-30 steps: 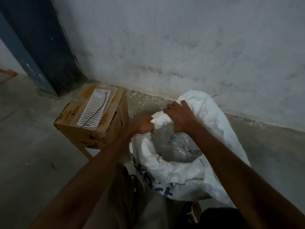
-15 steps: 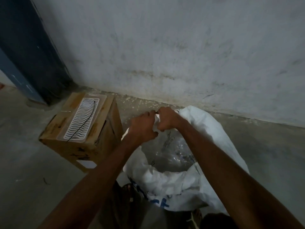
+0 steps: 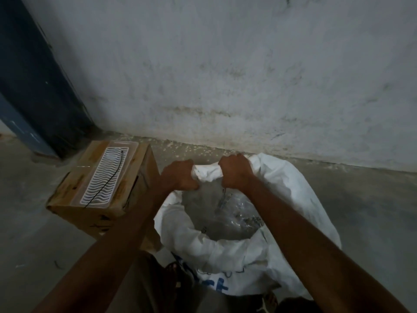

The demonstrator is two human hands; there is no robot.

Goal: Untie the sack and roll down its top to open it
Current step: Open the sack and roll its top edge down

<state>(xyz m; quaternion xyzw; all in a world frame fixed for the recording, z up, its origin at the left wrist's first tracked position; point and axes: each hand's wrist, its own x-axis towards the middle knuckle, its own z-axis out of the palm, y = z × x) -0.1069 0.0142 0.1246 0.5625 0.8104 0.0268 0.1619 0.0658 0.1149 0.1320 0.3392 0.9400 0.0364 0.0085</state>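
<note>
A: What is held in each grip?

B: The far rim of the white sack point(image 3: 291, 199) is clenched in both. The left hand point(image 3: 180, 177) is closed into a fist on the bunched fabric at the left of the rim, and the right hand point(image 3: 235, 173) is closed the same way just to its right. A short twisted roll of white fabric is stretched between the two fists.

A: Where is the sack placed?

B: It is stood on the concrete floor point(image 3: 372, 211), close to the foot of the stained wall point(image 3: 225, 75). Its mouth is open, and the near rim is seen folded down in a thick band. Blue lettering is printed on the near side, too cut off to be read. Clear crumpled plastic point(image 3: 228, 206) is seen inside.

A: What else is found around it?

B: One cardboard box point(image 3: 101, 211) is set just left of the sack, and its right side is partly covered by the left forearm. One clear tray with white wavy lines point(image 3: 105, 178) is laid on top of the box, with a thin dark cord across it. A dark blue door frame point(image 3: 33, 86) is seen at the far left.

A: And the count?

B: One sack, one box, one tray, two hands.
</note>
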